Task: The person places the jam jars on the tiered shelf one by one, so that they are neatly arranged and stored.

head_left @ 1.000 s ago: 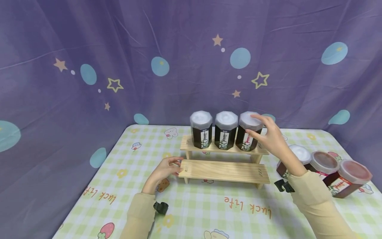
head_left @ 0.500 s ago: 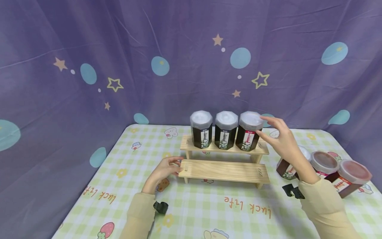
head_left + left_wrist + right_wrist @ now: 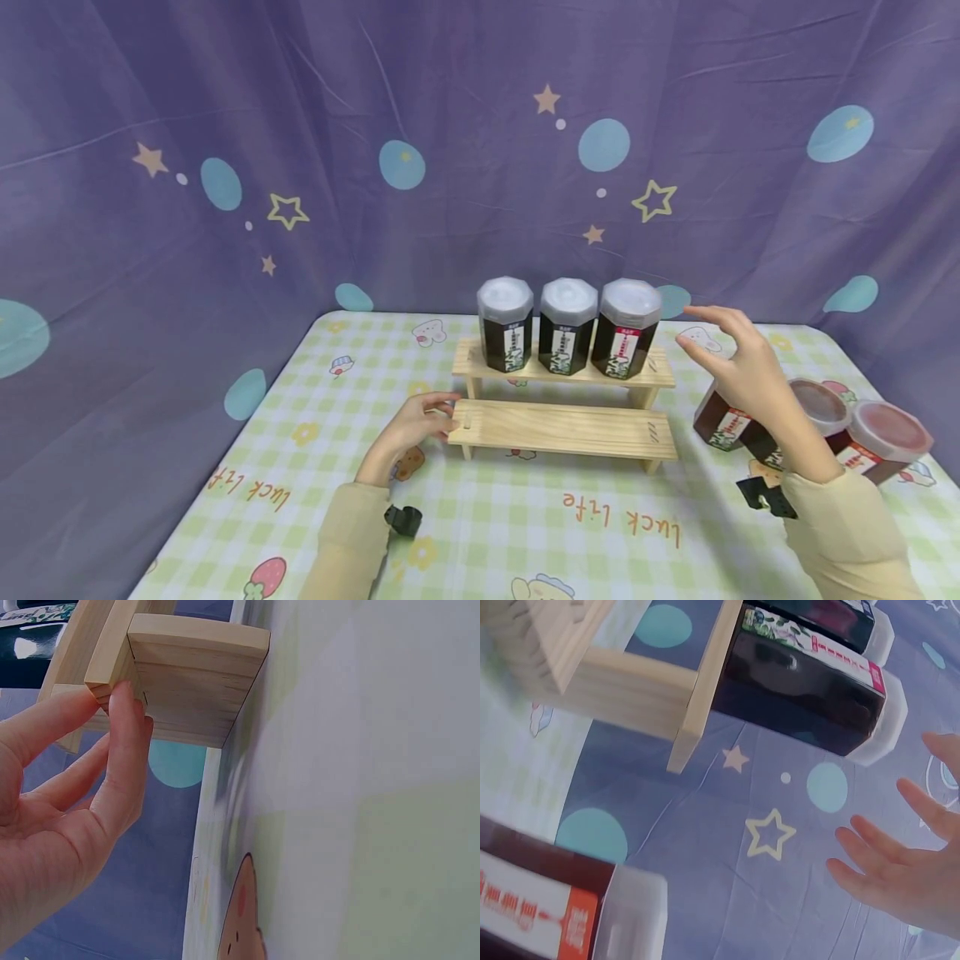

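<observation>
My left hand (image 3: 412, 423) pinches the left end of the lower board of a two-tier wooden shelf (image 3: 562, 429); in the left wrist view, thumb and fingers grip the board's corner (image 3: 112, 664). Three dark eight-sided jars with whitish lids stand in a row on the upper tier: a left jar (image 3: 507, 337), a middle jar (image 3: 567, 337) and a red-labelled right jar (image 3: 624, 350). To the right of that last jar, my right hand (image 3: 750, 367) hovers with fingers spread and nothing in it. It partly hides a jar (image 3: 716, 421) on the table.
Beside that partly hidden jar stand a brown-lidded jar (image 3: 821, 400) and a pinkish-lidded jar (image 3: 892, 429), at the table's right. A green-checked cloth (image 3: 480, 533) covers the table. Behind it hangs a purple curtain (image 3: 465, 225) with stars and blue ovals.
My right hand has drawn away from the right jar on the upper tier, moving right and slightly down towards the table jars. The left hand keeps its grip on the shelf.
</observation>
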The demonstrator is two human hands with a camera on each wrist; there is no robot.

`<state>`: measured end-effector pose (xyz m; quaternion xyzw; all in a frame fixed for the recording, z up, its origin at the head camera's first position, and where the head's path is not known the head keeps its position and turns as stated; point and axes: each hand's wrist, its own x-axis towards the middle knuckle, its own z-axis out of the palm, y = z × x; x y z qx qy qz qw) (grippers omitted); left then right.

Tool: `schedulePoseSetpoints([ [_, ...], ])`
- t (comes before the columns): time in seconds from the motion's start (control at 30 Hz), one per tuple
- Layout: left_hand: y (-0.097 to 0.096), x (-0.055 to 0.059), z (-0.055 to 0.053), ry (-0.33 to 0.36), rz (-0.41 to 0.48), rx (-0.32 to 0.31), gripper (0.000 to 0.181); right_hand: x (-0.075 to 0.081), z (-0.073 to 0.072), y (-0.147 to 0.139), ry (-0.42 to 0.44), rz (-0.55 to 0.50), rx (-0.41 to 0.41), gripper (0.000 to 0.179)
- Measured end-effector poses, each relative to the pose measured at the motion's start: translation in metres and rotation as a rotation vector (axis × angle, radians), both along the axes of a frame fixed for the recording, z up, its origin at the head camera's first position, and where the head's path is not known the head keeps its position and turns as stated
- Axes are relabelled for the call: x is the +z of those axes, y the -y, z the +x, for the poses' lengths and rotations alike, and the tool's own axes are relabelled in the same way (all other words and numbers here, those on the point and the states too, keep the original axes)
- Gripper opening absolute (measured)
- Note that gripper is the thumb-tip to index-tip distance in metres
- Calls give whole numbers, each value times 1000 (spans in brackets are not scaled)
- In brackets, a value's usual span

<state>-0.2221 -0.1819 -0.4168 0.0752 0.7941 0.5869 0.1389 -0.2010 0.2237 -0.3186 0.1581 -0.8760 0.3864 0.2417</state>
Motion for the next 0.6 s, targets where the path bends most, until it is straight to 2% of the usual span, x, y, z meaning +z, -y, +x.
schedulePoseSetpoints([
  [0.07,0,0,0,4,1,0,49,0,2,-3,-11,7,-10,39],
  [0.2,3,-14,-7,-12,-9,12,48,-3,6,-9,-33,24,-23,38],
  [0.4,3,-15,-7,-21,-11,17,47,-7,12,-18,-15,62,-33,39],
  [0.6,3,-14,-7,-25,-12,5,48,-10,18,-33,42,81,-65,40],
])
